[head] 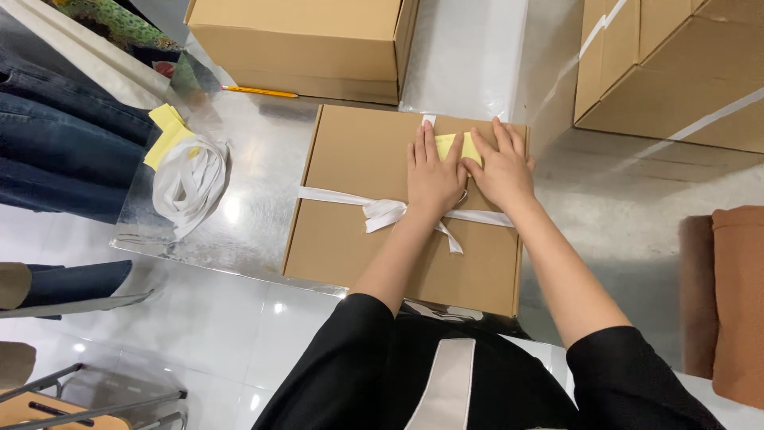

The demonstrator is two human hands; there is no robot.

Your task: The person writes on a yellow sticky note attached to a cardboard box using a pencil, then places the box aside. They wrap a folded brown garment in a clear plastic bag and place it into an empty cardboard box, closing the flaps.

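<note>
Your fingers (430,148) lie flat and close together, both palms down, pressing a small yellow slip (450,146) against the lid of the flat cardboard box (358,159); your left hand (434,177) covers its near edge and your right hand (500,166) its far side, probably to smooth it flat. The box sits on the shiny metal table (255,207), tied crosswise with white ribbon (334,196) bowed just under your left wrist. Loose ribbon (189,181) and yellow sheets (169,131) lie well to the left.

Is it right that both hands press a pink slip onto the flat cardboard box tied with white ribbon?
Not quite: the slip is yellow, not pink. The head view shows the left hand and right hand both pressing it onto the flat cardboard box, which is tied with white ribbon.
</note>
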